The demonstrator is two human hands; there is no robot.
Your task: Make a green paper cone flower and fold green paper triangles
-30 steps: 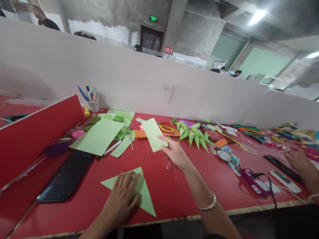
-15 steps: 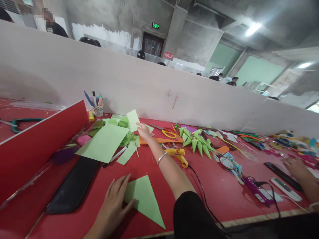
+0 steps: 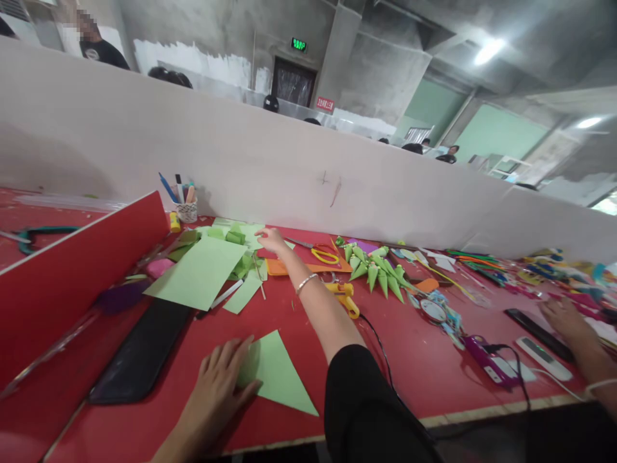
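Observation:
On the red table in front of me lies a folded light green paper (image 3: 282, 373), shaped roughly like a triangle. My left hand (image 3: 224, 370) rests at its left side, fingers stretched out and thumb lying on the paper. My right hand (image 3: 272, 240) reaches far forward over the heap of green paper scraps (image 3: 236, 236), fingers a little apart, with nothing visible in them. A larger light green sheet (image 3: 200, 270) lies left of that heap. Near my right forearm is a yellow glue gun (image 3: 344, 297). Beyond it are yellow-handled scissors (image 3: 325, 256).
A red divider (image 3: 87, 289) and black case (image 3: 144, 354) stand left. Green paper cones (image 3: 378, 270) cluster right of the scissors. A pen cup (image 3: 187, 210) stands by the white partition (image 3: 270, 173). Another person's hand (image 3: 569, 318) rests at far right, near a purple power bank (image 3: 489, 360).
My right hand has let go of the small green paper piece, which was upright in its fingers, and sits slightly farther forward. My left hand stays on the folded paper. The view has shifted slightly.

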